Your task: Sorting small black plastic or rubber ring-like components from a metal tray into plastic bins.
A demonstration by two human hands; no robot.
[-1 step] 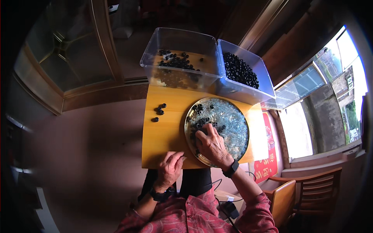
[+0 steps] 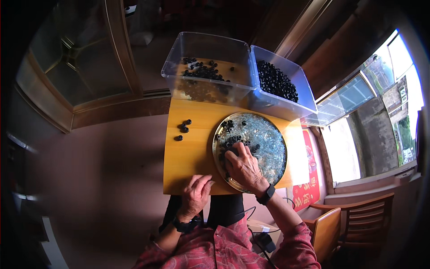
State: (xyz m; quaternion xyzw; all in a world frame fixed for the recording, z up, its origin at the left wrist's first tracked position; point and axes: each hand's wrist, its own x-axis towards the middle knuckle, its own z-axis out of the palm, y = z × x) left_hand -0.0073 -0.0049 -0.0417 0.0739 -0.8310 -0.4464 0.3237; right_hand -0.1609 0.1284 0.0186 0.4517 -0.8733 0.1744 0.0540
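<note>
On the yellow table sits a round metal-rimmed tray holding small clear bluish pieces and a cluster of small black ring-like parts. My right hand reaches into the tray from the near side, its bent fingers closed down among the black parts. Its fingertips are hidden, so what they grip does not show. At the table's near edge, left of the tray, my left hand is closed with thumb and fingers together. Whatever it may hold is too small to make out. Several more black parts lie on the table left of the tray.
Behind the tray stand a clear plastic bin with some black parts and a second bin heaped with them. The table's near edge is close to my body. A wooden chair stands at the right, below a bright window.
</note>
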